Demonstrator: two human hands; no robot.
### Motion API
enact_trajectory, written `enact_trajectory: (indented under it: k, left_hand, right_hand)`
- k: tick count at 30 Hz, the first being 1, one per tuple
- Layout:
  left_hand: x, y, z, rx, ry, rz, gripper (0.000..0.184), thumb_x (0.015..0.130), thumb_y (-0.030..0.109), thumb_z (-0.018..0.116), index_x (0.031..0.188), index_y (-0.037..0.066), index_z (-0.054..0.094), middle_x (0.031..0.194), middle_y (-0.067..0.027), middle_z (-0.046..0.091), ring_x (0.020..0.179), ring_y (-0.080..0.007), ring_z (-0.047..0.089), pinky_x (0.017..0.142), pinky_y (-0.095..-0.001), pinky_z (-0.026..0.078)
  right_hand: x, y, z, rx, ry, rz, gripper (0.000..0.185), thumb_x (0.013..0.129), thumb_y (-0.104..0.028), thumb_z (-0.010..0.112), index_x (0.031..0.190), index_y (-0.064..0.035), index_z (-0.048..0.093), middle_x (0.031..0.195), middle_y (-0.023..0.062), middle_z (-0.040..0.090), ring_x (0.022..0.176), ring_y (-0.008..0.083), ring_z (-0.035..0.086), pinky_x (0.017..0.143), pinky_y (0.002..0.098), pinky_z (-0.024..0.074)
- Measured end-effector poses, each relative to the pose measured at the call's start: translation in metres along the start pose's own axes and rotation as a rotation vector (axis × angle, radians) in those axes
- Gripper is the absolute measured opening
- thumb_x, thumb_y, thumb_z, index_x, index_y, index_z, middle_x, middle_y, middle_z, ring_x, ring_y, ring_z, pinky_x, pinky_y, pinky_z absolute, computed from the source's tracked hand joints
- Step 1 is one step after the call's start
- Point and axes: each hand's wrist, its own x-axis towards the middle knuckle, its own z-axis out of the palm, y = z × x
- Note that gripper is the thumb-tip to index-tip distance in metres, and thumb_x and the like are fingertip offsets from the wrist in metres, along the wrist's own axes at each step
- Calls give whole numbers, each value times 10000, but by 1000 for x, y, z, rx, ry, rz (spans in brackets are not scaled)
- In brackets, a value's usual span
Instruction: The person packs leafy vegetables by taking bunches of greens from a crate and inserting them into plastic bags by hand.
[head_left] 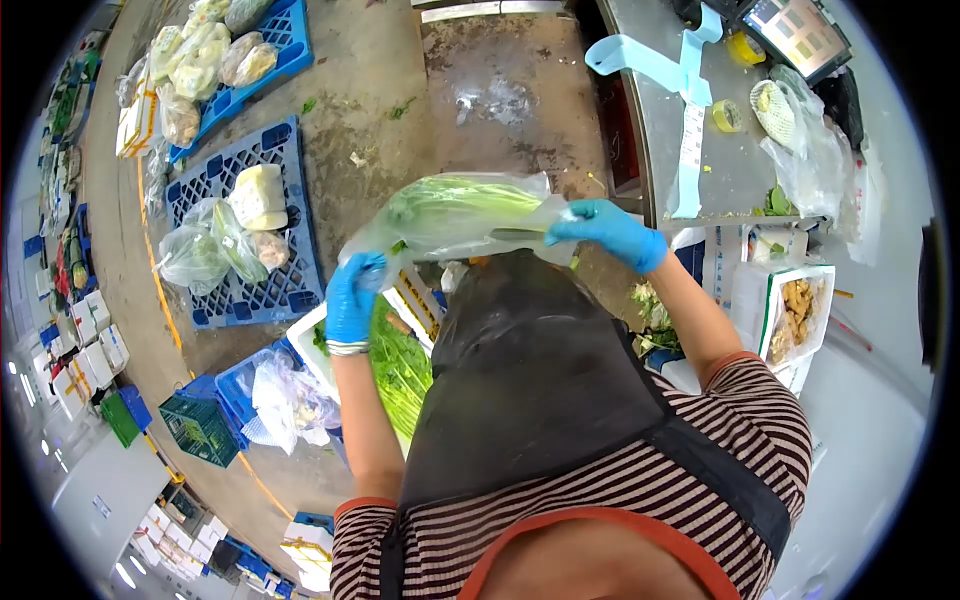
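A clear plastic bag of long green stalk vegetables stretches sideways in front of my dark apron. My left hand, in a blue glove, is closed on the bag's left end. The bag's right end is gripped by my right hand, gloved in blue too. A narrow dark strip shows beside the right fingers; I cannot tell what it is. Below my left hand, leafy greens fill a white foam box, partly hidden by my arm and apron.
On the right stands a metal table with a screen, yellow tape rolls and a light-blue strip. A box of ginger is beside it. Blue pallets with bagged vegetables and a green crate lie leftward.
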Motion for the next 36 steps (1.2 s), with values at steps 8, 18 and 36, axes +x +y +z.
enact_trajectory:
  k: [8,18,36]
  left_hand:
    - [-36,-19,117,571,-372,136,640,920,13,460,1515,115,250,1429,-88,424,1176,-176,513,1034,-328,398]
    - [-31,-18,109,272,-478,-3,425,910,179,607,1297,52,486,927,16,581,760,-86,534,675,-243,438]
    - [-34,-45,114,503,-531,234,754,861,-4,556,1528,80,213,1429,-82,402,1221,-192,451,1027,-307,380]
  right_hand:
    - [34,-28,104,151,-177,-167,337,869,-96,547,1198,-37,588,1008,53,646,816,120,573,728,298,474]
    - [21,-60,120,-707,373,-554,170,785,-167,624,920,-64,631,838,126,669,753,319,651,659,382,511]
    - [39,9,117,53,-162,-347,306,868,-156,593,1160,-73,629,933,45,649,752,117,592,665,287,499]
